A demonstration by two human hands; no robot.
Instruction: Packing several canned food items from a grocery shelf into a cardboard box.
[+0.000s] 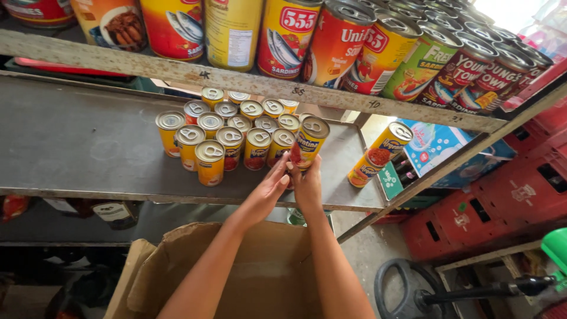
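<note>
My right hand (307, 188) grips a yellow can (311, 142) with a pull-tab lid from below, holding it tilted just above the grey shelf (88, 147). My left hand (269, 190) presses its fingertips against the can's lower left side. Both arms reach up over an open cardboard box (177, 254). Directly left of the held can stands a tight cluster of several matching yellow cans (227, 133), upright in rows on the shelf.
Two stacked yellow cans (379, 155) stand near the shelf's right end. The upper shelf (248, 80) carries several larger cans. Red crates (502, 207) fill the right side, a black wheel and handle (413, 292) lie on the floor, and blue packages (440, 145) sit behind.
</note>
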